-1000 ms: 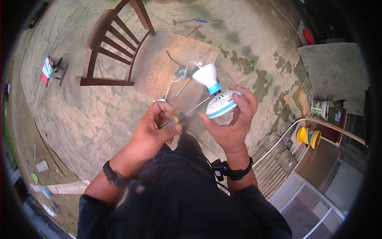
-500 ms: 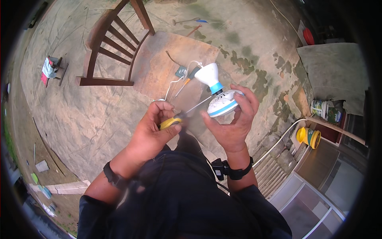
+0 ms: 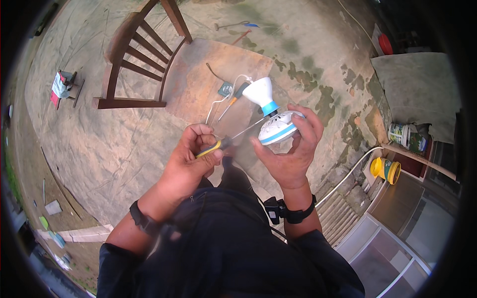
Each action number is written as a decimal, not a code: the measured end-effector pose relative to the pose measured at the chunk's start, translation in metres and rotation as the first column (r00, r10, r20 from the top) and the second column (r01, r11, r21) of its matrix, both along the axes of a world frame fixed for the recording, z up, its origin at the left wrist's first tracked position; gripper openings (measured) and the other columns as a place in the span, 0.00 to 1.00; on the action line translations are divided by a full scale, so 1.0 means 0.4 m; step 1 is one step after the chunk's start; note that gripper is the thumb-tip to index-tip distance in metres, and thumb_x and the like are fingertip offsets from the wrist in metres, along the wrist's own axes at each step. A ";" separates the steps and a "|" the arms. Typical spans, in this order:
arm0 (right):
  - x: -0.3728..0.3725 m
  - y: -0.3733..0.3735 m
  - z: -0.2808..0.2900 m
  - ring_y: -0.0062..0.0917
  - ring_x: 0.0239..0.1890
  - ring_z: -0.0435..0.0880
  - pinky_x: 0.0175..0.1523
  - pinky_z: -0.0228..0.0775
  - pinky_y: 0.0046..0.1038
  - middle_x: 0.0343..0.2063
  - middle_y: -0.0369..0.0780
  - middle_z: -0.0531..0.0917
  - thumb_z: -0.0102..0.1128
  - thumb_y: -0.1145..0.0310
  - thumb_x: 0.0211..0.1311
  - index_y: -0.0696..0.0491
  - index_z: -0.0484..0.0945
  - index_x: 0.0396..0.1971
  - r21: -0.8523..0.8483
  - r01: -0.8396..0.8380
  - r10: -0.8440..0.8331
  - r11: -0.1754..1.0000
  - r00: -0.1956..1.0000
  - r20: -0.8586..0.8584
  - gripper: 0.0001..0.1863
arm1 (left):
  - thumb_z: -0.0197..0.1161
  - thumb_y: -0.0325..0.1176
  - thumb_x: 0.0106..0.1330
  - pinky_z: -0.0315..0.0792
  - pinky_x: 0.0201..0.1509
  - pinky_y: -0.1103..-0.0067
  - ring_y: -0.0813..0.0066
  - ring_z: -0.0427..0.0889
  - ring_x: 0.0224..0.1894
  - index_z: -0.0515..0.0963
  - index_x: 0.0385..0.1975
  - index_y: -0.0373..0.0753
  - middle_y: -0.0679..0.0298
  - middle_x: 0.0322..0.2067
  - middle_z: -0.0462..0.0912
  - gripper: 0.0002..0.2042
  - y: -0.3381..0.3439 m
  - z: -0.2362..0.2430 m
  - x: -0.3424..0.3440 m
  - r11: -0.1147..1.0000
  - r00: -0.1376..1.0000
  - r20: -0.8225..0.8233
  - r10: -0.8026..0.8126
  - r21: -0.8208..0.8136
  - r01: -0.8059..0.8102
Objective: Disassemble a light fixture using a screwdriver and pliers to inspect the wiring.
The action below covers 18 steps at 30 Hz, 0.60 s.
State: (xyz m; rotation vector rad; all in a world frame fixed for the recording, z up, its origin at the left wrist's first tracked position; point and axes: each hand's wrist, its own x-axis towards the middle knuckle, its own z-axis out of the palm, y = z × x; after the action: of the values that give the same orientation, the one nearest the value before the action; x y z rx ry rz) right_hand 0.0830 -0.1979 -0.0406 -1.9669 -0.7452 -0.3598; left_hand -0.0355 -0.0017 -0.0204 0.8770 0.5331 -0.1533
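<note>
While left fingers point(image 3: 199, 130) clasp screwdriver point(image 3: 212, 147), white device point(image 3: 276, 128) gripped between half-spread right fingers point(image 3: 309, 123).

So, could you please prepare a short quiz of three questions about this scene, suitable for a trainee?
1. In which grip is the screwdriver? A) left; B) right; C) both.
2. True or false: the right-hand grip holds the white-and-blue fixture.
3. Fill the gap: the wooden chair has a back of separate ____.

Key: 1: A, the left-hand grip. 2: True. 3: slats.
</note>
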 end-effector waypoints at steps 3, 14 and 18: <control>-0.001 0.001 0.000 0.44 0.58 0.73 0.57 0.74 0.42 0.57 0.48 0.69 0.85 0.71 0.35 0.47 0.66 0.59 -0.004 0.002 -0.002 1.000 1.000 -0.006 0.47 | 0.61 0.31 0.75 0.68 0.27 0.85 0.78 0.82 0.32 0.69 0.53 0.40 0.65 0.37 0.81 0.12 -0.003 -0.005 0.002 0.992 1.000 0.014 0.022 0.127 -0.023; -0.004 -0.001 -0.004 0.44 0.58 0.73 0.57 0.73 0.42 0.57 0.48 0.68 0.85 0.71 0.35 0.47 0.65 0.59 -0.017 -0.003 0.003 1.000 1.000 -0.021 0.47 | 0.61 0.30 0.74 0.70 0.29 0.85 0.78 0.80 0.26 0.71 0.52 0.38 0.63 0.36 0.82 0.11 0.014 0.017 0.016 0.993 0.973 -0.208 -0.105 0.036 0.114; -0.006 -0.003 -0.003 0.44 0.58 0.73 0.57 0.73 0.42 0.57 0.48 0.68 0.85 0.71 0.34 0.47 0.66 0.59 -0.028 0.007 -0.008 1.000 0.999 -0.032 0.47 | 0.61 0.26 0.73 0.72 0.31 0.84 0.78 0.81 0.30 0.69 0.54 0.38 0.63 0.38 0.82 0.14 -0.004 0.000 0.006 0.951 0.998 0.056 -0.032 0.310 0.013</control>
State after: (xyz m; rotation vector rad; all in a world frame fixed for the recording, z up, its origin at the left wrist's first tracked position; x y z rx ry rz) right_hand 0.0807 -0.1990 -0.0419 -1.9980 -0.7256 -0.3227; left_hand -0.0330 -0.0034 -0.0204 1.1908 0.4974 -0.0640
